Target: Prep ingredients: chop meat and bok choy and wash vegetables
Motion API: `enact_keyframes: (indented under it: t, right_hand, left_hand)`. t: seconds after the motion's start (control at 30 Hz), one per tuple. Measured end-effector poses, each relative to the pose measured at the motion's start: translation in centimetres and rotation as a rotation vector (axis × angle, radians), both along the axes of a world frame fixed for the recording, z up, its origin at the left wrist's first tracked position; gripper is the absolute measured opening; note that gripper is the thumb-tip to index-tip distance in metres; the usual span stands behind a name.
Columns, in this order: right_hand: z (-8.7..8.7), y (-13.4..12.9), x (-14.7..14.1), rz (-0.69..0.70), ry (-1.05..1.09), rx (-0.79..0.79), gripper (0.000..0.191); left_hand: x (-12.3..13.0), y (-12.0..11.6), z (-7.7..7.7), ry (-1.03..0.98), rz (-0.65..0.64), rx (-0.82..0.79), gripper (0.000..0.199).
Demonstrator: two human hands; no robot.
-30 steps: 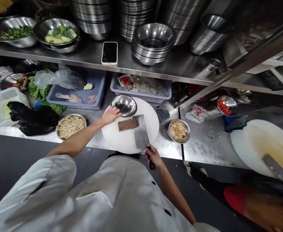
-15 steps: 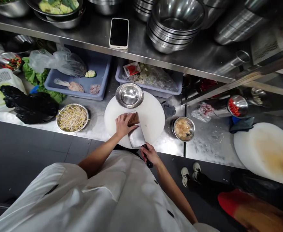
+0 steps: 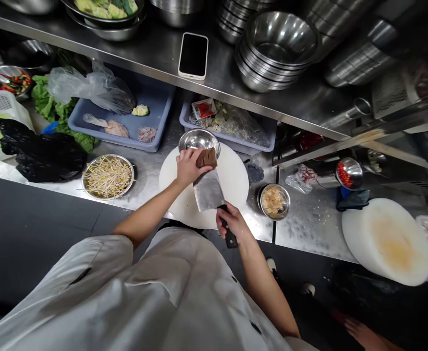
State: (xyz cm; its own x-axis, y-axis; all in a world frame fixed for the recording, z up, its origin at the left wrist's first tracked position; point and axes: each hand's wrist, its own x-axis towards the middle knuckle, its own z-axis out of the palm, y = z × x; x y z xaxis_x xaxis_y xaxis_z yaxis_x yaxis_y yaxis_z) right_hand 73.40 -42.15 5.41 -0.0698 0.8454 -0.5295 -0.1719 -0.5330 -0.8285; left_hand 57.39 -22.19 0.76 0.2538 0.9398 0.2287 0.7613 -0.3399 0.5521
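My right hand is wrapped round the black handle of a cleaver, its broad blade slanting up and left above the round white cutting board. A dark brown block with cut lines, perhaps blood curd, is at the far end of the blade. My left hand grips the block from the left, fingers over its top and thumb along its near side. Whether the block rests on the blade is hard to tell. Just behind it, a steel bowl stands at the board's far edge, partly covered.
Bean sprouts fill a bowl at left, beside a black plastic bag. To the right is a bowl of pale slices. Blue trays sit under a steel shelf holding a phone. Another person's hand shows at lower right.
The brown block and the cleaver have moved up and away from me, from the board's middle to the steel bowl's near edge. Both hands moved with them. The other person has shifted at right.
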Motion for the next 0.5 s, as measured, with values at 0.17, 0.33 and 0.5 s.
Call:
enact_keyframes:
  t: [0.17,0.33,0.5]
  right_hand:
    - [0.9,3.6,0.8,-0.022,0.170,-0.038,0.056]
    - [0.2,-2.2,3.3,-0.043,0.173,-0.093,0.055]
    - [-1.0,-7.6,6.3,-0.115,-0.214,-0.048,0.051]
  left_hand:
    - [1.2,7.5,1.5,0.109,-0.113,-0.085,0.075]
    - [-0.2,10.6,0.6,0.099,-0.027,-0.063,0.044]
    - [-2.1,9.0,-0.5,-0.185,0.326,-0.439,0.043]
